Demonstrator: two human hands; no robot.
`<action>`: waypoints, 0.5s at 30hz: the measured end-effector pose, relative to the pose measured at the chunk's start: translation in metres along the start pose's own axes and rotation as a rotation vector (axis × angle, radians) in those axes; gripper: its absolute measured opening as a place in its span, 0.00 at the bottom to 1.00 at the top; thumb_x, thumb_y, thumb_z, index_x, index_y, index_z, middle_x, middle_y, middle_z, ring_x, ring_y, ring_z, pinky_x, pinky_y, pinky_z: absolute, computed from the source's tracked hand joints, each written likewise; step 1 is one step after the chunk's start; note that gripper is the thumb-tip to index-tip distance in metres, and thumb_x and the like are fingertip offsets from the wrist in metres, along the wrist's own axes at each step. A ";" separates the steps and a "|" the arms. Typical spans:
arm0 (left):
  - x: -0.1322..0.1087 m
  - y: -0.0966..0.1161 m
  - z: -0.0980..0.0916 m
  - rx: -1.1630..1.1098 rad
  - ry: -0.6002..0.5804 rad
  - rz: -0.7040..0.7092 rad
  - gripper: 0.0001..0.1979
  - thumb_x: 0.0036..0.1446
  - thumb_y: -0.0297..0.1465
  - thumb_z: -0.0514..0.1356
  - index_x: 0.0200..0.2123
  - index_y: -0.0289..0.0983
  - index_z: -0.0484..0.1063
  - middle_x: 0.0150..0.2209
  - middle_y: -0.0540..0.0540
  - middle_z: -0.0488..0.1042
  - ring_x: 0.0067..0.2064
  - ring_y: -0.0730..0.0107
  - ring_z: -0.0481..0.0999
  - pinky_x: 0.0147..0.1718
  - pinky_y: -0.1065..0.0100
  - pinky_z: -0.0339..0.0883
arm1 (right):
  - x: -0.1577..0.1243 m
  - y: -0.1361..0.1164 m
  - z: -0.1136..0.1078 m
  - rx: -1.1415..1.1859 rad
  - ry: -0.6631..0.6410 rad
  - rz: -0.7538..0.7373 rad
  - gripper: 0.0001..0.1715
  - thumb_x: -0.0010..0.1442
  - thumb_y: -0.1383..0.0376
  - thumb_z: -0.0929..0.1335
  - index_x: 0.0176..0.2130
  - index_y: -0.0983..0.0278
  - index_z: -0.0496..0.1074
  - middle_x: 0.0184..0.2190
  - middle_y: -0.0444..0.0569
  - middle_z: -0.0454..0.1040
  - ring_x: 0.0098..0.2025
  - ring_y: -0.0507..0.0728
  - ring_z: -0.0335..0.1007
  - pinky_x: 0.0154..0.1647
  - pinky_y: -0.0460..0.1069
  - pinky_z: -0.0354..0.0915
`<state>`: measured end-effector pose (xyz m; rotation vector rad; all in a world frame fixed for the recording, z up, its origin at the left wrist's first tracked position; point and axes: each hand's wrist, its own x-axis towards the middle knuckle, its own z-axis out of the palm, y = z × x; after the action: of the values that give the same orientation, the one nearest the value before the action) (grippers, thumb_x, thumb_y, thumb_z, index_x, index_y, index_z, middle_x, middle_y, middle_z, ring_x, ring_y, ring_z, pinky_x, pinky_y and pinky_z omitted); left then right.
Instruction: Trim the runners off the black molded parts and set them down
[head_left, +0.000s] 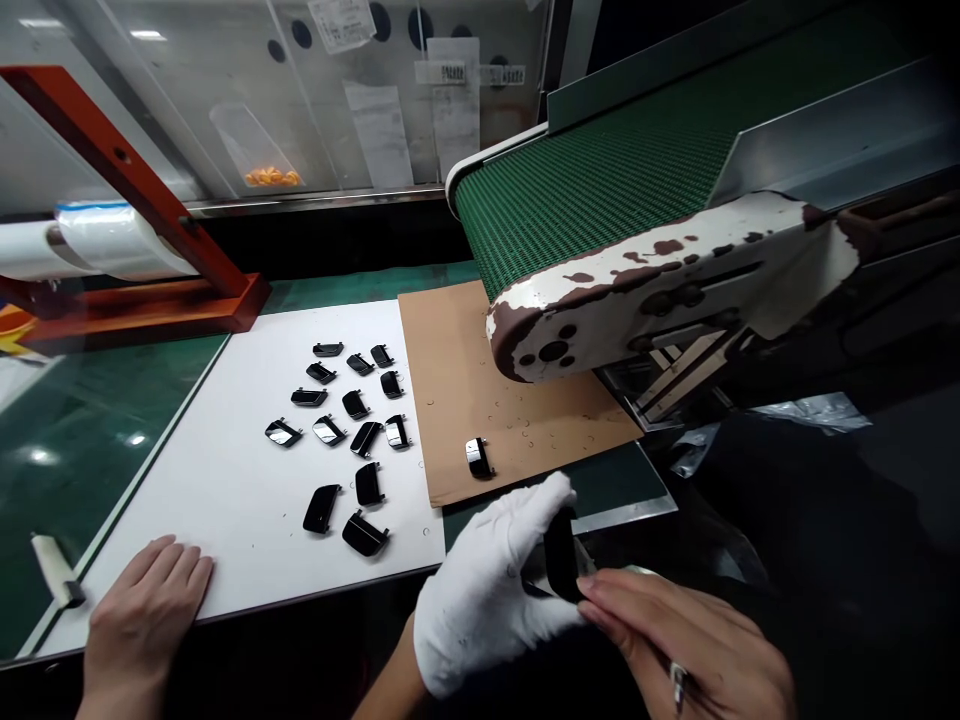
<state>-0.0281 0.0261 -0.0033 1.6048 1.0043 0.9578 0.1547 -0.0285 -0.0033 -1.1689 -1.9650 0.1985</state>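
My left hand (491, 590), in a white glove, grips a glossy black plastic part (559, 555) between thumb and fingers, in front of the table edge. Bare and closed, my right hand (686, 640) meets the lower right edge of that part with its fingertips. A slim tool with a metal end (678, 684) sticks out from under the right palm; its working tip is hidden. One similar black part (478, 458) lies on the brown cardboard (454, 370) just beyond my left hand. Several more black parts (366, 438) are spread over the white sheet (247, 480) to the left.
Another person's bare hand (150, 600) rests on the sheet's front left corner. A green conveyor belt (600, 190) with a chipped white frame (645, 270) overhangs the cardboard. At the back left stands an orange stand (150, 190) with plastic film rolls (120, 240). Small shavings dot the cardboard.
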 end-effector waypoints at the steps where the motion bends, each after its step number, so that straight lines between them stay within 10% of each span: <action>1: -0.001 0.000 0.001 -0.006 -0.002 -0.005 0.36 0.39 0.36 0.73 0.55 0.54 0.69 0.49 0.52 0.78 0.52 0.48 0.77 0.53 0.53 0.70 | 0.002 -0.001 -0.002 0.016 -0.016 0.024 0.13 0.56 0.73 0.70 0.41 0.60 0.76 0.33 0.44 0.83 0.32 0.56 0.81 0.35 0.45 0.76; 15: -0.010 -0.017 0.012 -0.180 -0.074 -0.007 0.45 0.42 0.40 0.73 0.62 0.42 0.60 0.51 0.40 0.75 0.50 0.52 0.77 0.52 0.58 0.71 | 0.004 0.003 -0.001 0.238 -0.106 0.202 0.21 0.62 0.58 0.68 0.54 0.57 0.71 0.27 0.45 0.74 0.24 0.52 0.72 0.20 0.44 0.67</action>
<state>-0.0230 0.0162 -0.0233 1.4743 0.8483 0.9498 0.1567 -0.0241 -0.0022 -1.2172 -1.8522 0.5942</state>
